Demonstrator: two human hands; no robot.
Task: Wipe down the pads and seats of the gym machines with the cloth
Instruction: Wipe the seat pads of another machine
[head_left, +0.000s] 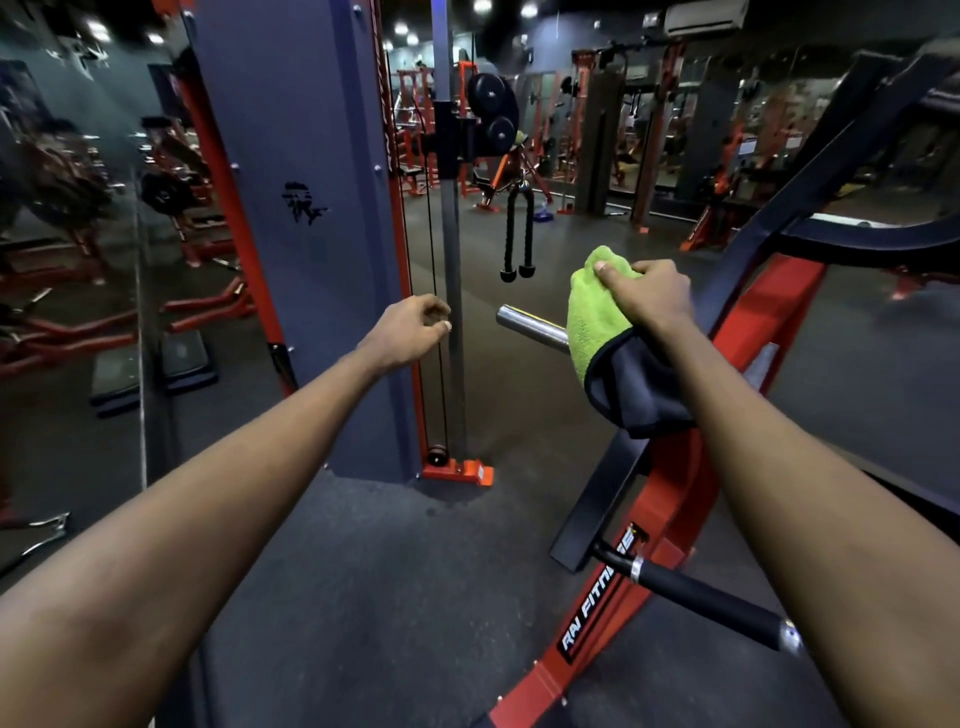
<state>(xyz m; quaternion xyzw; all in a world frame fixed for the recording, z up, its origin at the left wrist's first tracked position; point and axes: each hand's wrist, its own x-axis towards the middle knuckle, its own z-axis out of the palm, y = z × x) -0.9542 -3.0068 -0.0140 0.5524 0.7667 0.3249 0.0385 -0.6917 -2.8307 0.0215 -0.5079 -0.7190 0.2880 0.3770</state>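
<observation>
Reaching out above the black handle at 5 o'clock, your right hand grips the green cloth at 2 o'clock, with the fingers curled round its top. The cloth drapes below the hand, its black underside hanging against your wrist. It covers the inner end of the chrome bar, whose bare tip points toward 10 o'clock. The red frame runs close under that forearm. Your left hand, at 10 o'clock, is loosely curled and holds nothing. Its fingertips are just beside the steel rod of the grey tower; I cannot tell whether they touch it. Bare floor lies between your arms. Farther off, a rope grip hangs at 12 o'clock.
</observation>
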